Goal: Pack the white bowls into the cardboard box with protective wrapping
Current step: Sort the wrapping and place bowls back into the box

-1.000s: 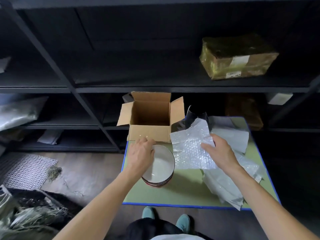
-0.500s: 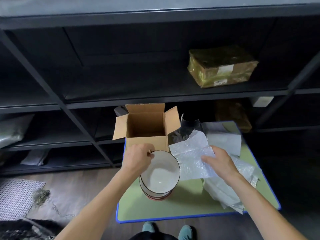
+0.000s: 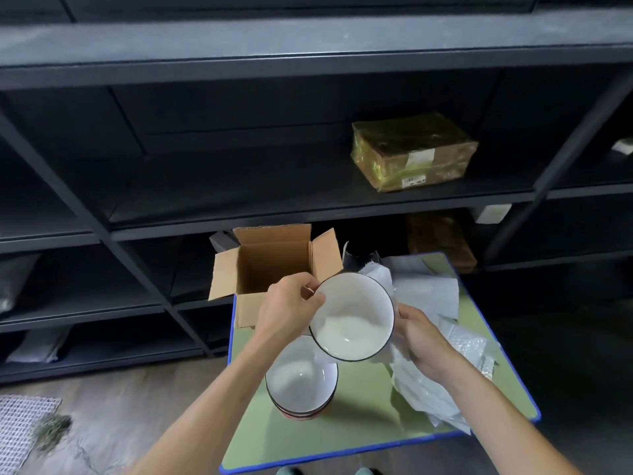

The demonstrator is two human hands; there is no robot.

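Wrapping is being started | white bowl (image 3: 352, 317) being pinched by left hand (image 3: 291, 310) | bubble wrap (image 3: 407, 375) being gripped by right hand (image 3: 421, 341) | next: centring bowl on wrap

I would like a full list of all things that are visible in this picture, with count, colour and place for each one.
shelving: one, black, along the back.
mat: one, green with blue edge, in front of the shelving.
cardboard box: one, brown, open, mat's far-left corner.
bowl stack: few nested, count unclear, white, on the mat.
lifted bowl: one, white with dark rim, held tilted above the stack.
wrapping sheets: several, white, mat's right side.
taped parcel: one, yellowish-brown, on a shelf.
mesh: one, white, floor at left.
left hand: one, grips the lifted bowl's rim.
right hand: one, holds a wrapping sheet beside that bowl.
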